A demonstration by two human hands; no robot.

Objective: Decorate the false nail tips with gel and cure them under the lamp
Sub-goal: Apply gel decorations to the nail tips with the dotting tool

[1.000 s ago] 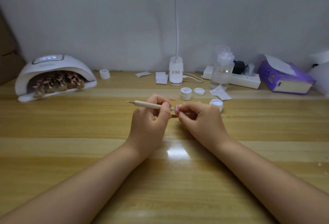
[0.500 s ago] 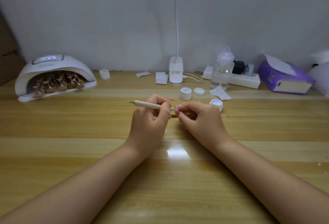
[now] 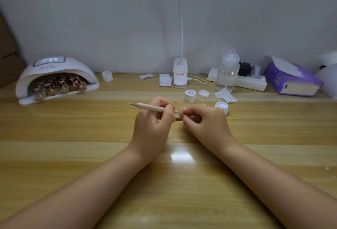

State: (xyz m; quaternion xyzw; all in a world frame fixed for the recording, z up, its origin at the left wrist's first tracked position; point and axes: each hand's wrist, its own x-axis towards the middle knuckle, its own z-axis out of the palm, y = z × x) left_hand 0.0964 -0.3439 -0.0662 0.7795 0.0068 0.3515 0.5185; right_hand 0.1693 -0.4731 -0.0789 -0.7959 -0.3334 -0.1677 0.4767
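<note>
My left hand [image 3: 154, 122] grips a wooden dotting tool [image 3: 151, 107], held level with its tip pointing right. That tip touches a pink false nail tip [image 3: 180, 110] with white dots, which my right hand [image 3: 205, 122] pinches. An open pot of white gel [image 3: 222, 106] stands just right of my right hand. A closed gel pot [image 3: 190, 95] and a loose lid [image 3: 203, 94] sit behind. Far left, the white curing lamp [image 3: 54, 77] holds several pink nail tips on stands [image 3: 60, 86]. One loose pink tip [image 3: 176, 101] lies on the table.
Along the wall stand a small white jar [image 3: 107, 76], paper wipes [image 3: 165, 80], a desk lamp base [image 3: 180, 73] with cable, a clear pump bottle [image 3: 228, 72], a power strip [image 3: 244, 81] and a purple tissue box [image 3: 291, 81]. A crumpled wipe [image 3: 226, 95] lies near the pots.
</note>
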